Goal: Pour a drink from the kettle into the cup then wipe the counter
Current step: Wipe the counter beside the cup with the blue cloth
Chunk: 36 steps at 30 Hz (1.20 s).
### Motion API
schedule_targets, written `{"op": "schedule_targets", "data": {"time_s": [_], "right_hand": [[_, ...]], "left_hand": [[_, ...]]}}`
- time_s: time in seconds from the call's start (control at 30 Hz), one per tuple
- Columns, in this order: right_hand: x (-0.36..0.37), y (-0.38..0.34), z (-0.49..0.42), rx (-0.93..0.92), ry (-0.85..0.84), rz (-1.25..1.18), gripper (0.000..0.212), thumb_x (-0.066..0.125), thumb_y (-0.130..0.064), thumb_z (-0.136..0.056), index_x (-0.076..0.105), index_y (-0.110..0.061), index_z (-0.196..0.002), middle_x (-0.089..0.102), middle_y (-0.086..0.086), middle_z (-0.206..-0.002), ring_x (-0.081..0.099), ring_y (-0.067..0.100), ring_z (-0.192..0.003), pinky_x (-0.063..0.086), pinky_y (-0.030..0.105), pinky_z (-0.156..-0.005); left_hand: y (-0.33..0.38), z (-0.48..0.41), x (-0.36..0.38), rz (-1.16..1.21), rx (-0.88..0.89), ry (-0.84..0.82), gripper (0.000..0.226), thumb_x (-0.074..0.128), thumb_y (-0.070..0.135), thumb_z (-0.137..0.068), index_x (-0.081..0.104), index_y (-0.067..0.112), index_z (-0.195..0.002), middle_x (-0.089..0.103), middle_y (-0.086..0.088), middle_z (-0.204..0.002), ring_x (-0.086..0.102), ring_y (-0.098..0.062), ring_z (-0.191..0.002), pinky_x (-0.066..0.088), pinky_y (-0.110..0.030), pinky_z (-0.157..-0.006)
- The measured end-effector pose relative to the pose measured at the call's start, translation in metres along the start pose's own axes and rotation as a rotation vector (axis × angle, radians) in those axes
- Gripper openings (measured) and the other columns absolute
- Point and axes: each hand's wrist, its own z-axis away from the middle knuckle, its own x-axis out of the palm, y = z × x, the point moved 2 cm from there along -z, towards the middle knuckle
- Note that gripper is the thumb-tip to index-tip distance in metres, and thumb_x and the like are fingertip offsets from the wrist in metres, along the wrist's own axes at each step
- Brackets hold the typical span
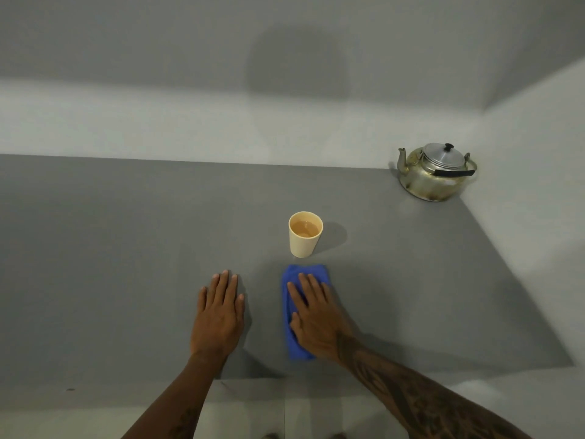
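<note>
A cream cup stands upright mid-counter with a pale brown drink inside. A worn metal kettle, lid on and black handle folded down, sits in the far right corner, spout pointing left. Just in front of the cup lies a folded blue cloth. My right hand presses flat on top of the cloth, fingers spread, covering most of it. My left hand rests flat on the bare grey counter, palm down, a short way left of the cloth and holding nothing.
White walls close off the counter at the back and on the right. The counter's front edge runs just below my wrists. A small dark speck lies near the front left.
</note>
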Motion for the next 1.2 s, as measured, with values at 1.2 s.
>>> {"op": "schedule_targets", "data": {"time_s": [1.2], "right_hand": [[-0.062,0.184,-0.054,0.232,-0.153,-0.241,0.058,0.04,-0.029,-0.094,0.029,-0.004,-0.145,0.031,0.017,-0.151,0.03,0.033,-0.138,0.023,0.042,-0.116]], "left_hand": [[0.25,-0.051,0.018,0.356,0.075,-0.146,0.042,0.044,0.03,-0.095,0.041,0.015,-0.135,0.048,-0.007,-0.137,0.048,-0.024,-0.121,0.04,-0.034,-0.101]]}}
